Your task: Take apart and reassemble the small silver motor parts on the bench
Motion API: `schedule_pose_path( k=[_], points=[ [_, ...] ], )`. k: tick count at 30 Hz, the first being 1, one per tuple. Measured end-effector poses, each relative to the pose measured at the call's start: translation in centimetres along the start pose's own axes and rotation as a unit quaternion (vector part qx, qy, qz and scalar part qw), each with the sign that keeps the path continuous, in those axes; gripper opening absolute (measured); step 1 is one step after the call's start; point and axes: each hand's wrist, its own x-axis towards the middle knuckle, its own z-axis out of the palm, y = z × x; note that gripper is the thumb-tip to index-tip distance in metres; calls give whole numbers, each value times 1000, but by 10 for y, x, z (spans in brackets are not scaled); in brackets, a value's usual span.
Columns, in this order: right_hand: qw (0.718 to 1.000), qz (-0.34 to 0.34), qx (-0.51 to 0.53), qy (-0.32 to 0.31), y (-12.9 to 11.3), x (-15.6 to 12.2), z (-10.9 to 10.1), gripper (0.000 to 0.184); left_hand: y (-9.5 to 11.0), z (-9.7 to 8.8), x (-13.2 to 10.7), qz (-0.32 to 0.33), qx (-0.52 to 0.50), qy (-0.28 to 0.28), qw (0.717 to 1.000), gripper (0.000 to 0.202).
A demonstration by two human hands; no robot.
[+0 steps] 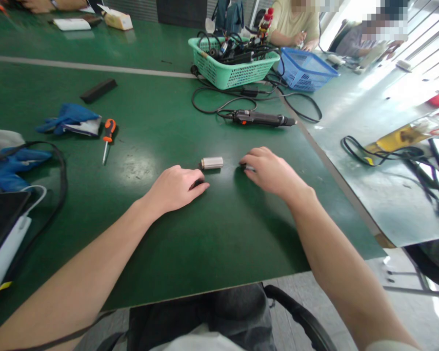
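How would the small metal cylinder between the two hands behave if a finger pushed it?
The metal cylinder lies on its side on the smooth green table, so it would probably roll. It looks stiff, perhaps heavy for its size.

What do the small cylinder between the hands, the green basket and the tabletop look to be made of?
Small cylinder: probably metal, with a pale satin sheen and a darker band at one end. Green basket: moulded plastic, going by the open lattice walls and even mint colour. Tabletop: a dark green mat, likely rubber or vinyl, semi-gloss with scuffs and soft reflections.
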Motion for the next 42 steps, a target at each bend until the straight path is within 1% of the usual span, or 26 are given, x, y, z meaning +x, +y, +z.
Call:
schedule_pose_path(
  k=[3,5,6,8,10,13,19,23,25,26,27,28,29,30,31,32,34,35,36,37,39,42],
  points=[
    [993,121,-13,-6,64,-13,5,27,0,1,0,-1,-6,3,1000,32],
    [978,205,-18,-27,100,-26,6,30,-1,1,0,-1,-6,7,1000,30],
    [967,251,-23,-36,114,-34,6,30,-1,2,0,-1,-6,9,1000,30],
    [945,322,-34,-41,132,-47,5,32,-2,2,0,1,-5,13,1000,29],
    [933,356,-42,-34,141,-56,4,33,-2,1,0,1,-5,15,1000,28],
    [928,369,-46,-25,142,-59,6,32,-2,2,0,1,-5,16,1000,26],
    [925,378,-48,-18,137,-51,11,31,-3,3,1,4,-2,18,1000,25],
    [930,364,-32,-30,135,-54,6,34,-2,1,-1,3,3,13,1000,25],
    [931,364,-16,-31,130,-54,-1,41,-2,0,-1,3,7,11,1000,26],
    [931,365,-13,-16,124,-51,-5,44,-2,0,-2,2,9,10,1000,26],
    [931,365,-13,15,115,-47,-9,46,-2,-1,-2,2,10,9,1000,26],
    [932,357,-15,58,104,-40,-13,46,-2,-1,-2,2,10,8,1000,26],
    [935,338,-16,110,89,-31,-16,44,-2,-2,-2,3,10,8,1000,26],
    [939,303,-11,162,70,-21,-18,41,-2,-2,-2,5,10,6,1000,26],
    [949,250,10,195,49,-9,-18,39,-2,-2,-3,5,10,5,1000,25],
    [957,190,40,214,27,3,-15,38,-1,-2,-3,2,9,5,1000,24],
    [971,57,103,208,-16,25,-5,39,-1,-2,-4,-12,0,15,1000,21],
    [973,1,123,194,-35,34,2,42,0,-2,-5,-19,-7,23,1000,20],
    [974,-35,131,181,-50,41,9,43,0,-2,-5,-26,-14,32,999,18],
    [975,-56,135,166,-62,45,16,39,1,-3,-6,-31,-20,42,998,17],
    [979,-65,134,138,-75,46,26,32,1,-3,-6,-38,-26,56,997,15],
    [978,-70,156,118,-77,35,30,26,2,-5,-6,-47,-28,61,997,16]
  ],
)
